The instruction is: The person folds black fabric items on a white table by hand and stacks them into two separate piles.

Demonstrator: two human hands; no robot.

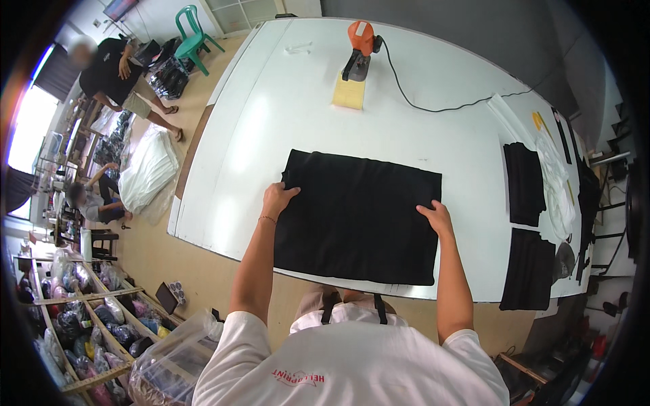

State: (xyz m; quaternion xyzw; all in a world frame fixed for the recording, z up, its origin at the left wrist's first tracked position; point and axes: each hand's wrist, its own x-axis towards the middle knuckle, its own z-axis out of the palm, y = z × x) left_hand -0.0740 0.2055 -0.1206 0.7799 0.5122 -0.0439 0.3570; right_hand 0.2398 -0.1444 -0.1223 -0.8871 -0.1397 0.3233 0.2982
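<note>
A black folded piece of cloth (359,216) lies flat near the front edge of the white table (233,152). My left hand (279,198) grips its left edge, the thumb on top and the other fingers mostly hidden. On the opposite side, my right hand (437,218) holds the right edge, its thumb pointing inward over the cloth. The layers underneath cannot be seen.
An orange electric cloth cutter (361,44) stands on a yellow pad (348,95) at the back, its black cord running right. Two black fabric stacks (524,183) (527,267) lie at the right. A person (112,71) stands far left; another sits below. Bagged goods fill wooden compartments (88,296).
</note>
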